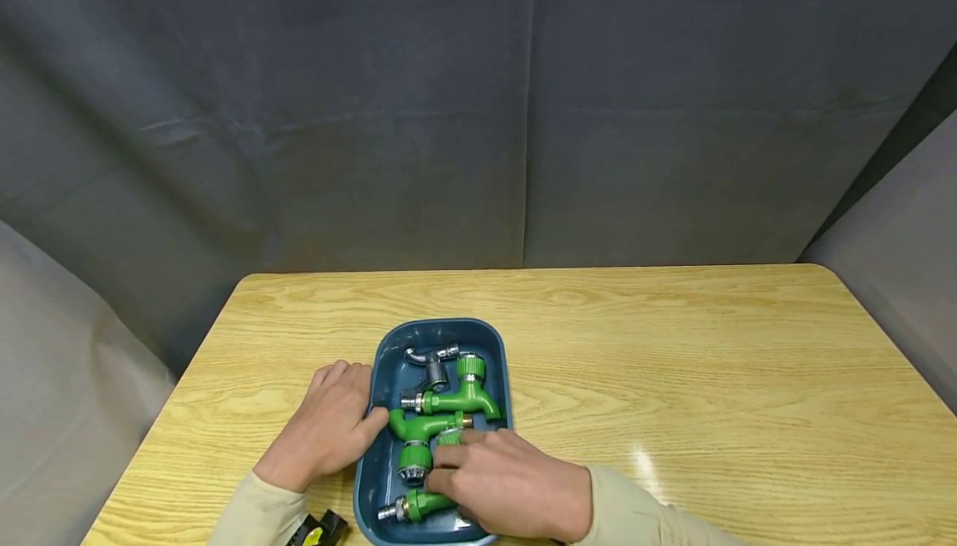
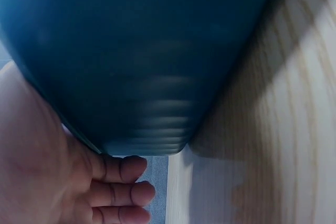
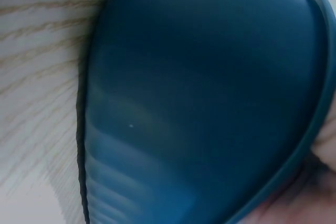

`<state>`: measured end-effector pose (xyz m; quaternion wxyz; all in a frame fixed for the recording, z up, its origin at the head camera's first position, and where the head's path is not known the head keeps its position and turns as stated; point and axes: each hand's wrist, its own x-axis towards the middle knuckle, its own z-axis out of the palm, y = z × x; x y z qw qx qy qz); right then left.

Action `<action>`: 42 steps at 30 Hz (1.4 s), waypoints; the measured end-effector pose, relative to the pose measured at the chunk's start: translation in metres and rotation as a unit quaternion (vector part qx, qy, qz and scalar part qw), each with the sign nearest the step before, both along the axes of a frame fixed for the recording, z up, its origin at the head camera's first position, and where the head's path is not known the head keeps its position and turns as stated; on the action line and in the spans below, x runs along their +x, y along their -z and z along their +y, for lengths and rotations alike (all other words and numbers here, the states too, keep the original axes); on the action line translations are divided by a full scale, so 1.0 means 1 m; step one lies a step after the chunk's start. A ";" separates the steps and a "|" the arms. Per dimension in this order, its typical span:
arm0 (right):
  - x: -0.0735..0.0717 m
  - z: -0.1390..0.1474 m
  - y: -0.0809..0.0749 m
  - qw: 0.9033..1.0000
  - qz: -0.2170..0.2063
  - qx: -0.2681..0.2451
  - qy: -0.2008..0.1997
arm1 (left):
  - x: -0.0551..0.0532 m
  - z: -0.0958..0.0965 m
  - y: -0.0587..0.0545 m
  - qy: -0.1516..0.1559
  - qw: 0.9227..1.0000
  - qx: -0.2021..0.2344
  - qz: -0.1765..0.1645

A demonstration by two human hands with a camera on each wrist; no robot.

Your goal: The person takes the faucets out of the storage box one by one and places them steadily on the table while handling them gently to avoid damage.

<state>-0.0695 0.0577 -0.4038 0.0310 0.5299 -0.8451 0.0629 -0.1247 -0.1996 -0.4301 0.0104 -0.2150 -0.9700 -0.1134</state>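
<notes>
A dark blue plastic tub (image 1: 365, 479) holds several taps. My left hand (image 1: 329, 421) is at its left side, thumb hooked over the rim and the other fingers along the outside; in the left wrist view those fingers (image 2: 121, 195) reach past the tub wall (image 2: 131, 66). My right hand (image 1: 516, 479) reaches over the right rim, its curled fingers gripping a green tap (image 1: 422, 504) near the front, partly hidden beneath it. Another green tap (image 1: 426, 425) lies just behind, a third green tap (image 1: 456, 400) farther back, and a chrome tap (image 1: 436, 370) at the far end.
The tub stands on a wood-grain table (image 1: 688, 380), left of its middle. Grey cloth (image 1: 374, 114) hangs behind the table and at both sides. A black device with a yellow mark (image 1: 314, 536) is by my left sleeve. In the right wrist view, the tub's outer wall (image 3: 199, 93) fills most of the picture.
</notes>
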 end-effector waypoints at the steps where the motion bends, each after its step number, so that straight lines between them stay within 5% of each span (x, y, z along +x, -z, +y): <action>1: 0.000 0.000 0.000 1.000 0.000 -0.001 -0.002 | 0.000 0.000 0.000 0.000 1.000 0.000 -0.001; 42: 0.004 0.008 -0.016 1.000 0.010 0.022 -0.007 | -0.001 0.000 0.000 -0.008 1.000 -0.003 -0.004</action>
